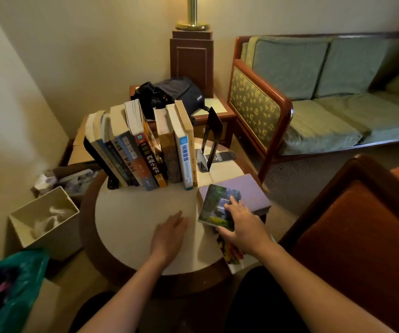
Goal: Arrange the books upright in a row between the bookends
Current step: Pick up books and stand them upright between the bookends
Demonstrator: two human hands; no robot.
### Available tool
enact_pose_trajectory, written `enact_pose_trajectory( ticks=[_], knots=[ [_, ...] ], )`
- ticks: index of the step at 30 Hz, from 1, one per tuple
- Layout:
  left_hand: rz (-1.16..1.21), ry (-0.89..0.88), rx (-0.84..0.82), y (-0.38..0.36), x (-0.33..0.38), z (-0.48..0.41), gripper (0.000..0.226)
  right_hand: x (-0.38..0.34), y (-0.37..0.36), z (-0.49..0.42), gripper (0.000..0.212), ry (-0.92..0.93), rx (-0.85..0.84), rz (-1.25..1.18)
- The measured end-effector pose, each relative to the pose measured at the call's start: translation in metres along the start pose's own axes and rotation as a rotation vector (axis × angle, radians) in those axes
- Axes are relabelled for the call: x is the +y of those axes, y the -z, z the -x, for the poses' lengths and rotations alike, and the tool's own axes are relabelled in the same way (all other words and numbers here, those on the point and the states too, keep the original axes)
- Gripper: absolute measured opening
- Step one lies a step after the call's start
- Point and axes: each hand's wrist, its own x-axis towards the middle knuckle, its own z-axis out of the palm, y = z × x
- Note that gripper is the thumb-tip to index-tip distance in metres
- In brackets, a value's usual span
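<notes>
Several books [145, 150] stand upright in a row on the round table [133, 212], leaning left against a black bookend [97, 159]. A second black bookend [211, 138] stands apart to the right of the row. A green-covered book [217, 205] lies on a flat purple book [251, 191] at the table's right edge. My right hand [240, 222] grips the green book, fingers on its cover and thumb under its near edge. A colourful book [232, 255] lies beneath my wrist. My left hand [168, 234] hovers flat and open over the bare tabletop.
A white bin [47, 217] and a green plastic bag [8, 284] sit at the left of the table. Behind it a side table holds a dark bag [174, 94] and a lamp base [191, 61]. A green sofa [326, 97] and an orange armchair [362, 236] stand right.
</notes>
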Motion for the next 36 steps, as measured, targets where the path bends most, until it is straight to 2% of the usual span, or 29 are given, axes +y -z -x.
enact_pose_trajectory(
  ticks=[2, 4, 7, 10, 12, 13, 16, 19, 21, 24, 27, 31, 34, 36],
  knots=[
    [0.333, 0.059, -0.011, -0.008, 0.02, 0.004, 0.055, -0.008, -0.006, 0.008, 0.067, 0.035, 0.013, 0.003],
    [0.552, 0.111, -0.033, -0.014, 0.029, 0.006, 0.05, -0.017, -0.01, 0.016, 0.062, 0.083, 0.009, 0.002],
    [0.563, 0.057, 0.015, -0.012, 0.02, 0.006, 0.041, -0.022, -0.011, 0.026, 0.055, 0.16, 0.021, -0.094],
    [0.615, 0.075, 0.059, 0.007, -0.001, 0.01, 0.051, -0.012, -0.009, 0.039, 0.024, 0.14, 0.192, -0.232],
    [0.561, 0.113, 0.092, 0.025, -0.019, 0.011, 0.051, 0.003, -0.01, 0.045, 0.011, -0.007, 0.322, -0.216],
    [0.52, 0.139, 0.117, 0.034, -0.029, 0.011, 0.05, 0.011, -0.011, 0.048, 0.014, -0.104, 0.342, -0.19],
    [0.284, 0.165, 0.212, 0.054, -0.054, 0.014, 0.047, 0.031, -0.016, 0.051, 0.047, -0.374, 0.197, -0.067],
    [0.033, 0.175, 0.286, 0.063, -0.07, 0.023, 0.052, 0.036, -0.02, 0.051, 0.072, -0.5, 0.058, -0.15],
    [-0.115, 0.191, 0.27, 0.065, -0.077, 0.026, 0.057, 0.032, -0.022, 0.05, 0.074, -0.514, 0.05, -0.23],
    [-0.281, 0.162, 0.194, 0.063, -0.08, 0.031, 0.066, 0.019, -0.02, 0.053, 0.057, -0.501, 0.047, -0.335],
    [-0.362, 0.083, 0.2, 0.056, -0.077, 0.038, 0.07, 0.004, -0.02, 0.055, 0.044, -0.452, 0.065, -0.474],
    [-0.44, -0.124, 0.161, 0.045, -0.071, 0.049, 0.069, -0.027, -0.027, 0.056, 0.04, -0.354, 0.07, -0.601],
    [-0.587, -0.331, 0.031, 0.031, -0.065, 0.06, 0.078, -0.047, -0.035, 0.051, 0.041, -0.288, 0.075, -0.599],
    [-0.673, -0.438, -0.075, 0.022, -0.061, 0.066, 0.075, -0.057, -0.04, 0.047, 0.04, -0.244, 0.086, -0.561]
  ],
)
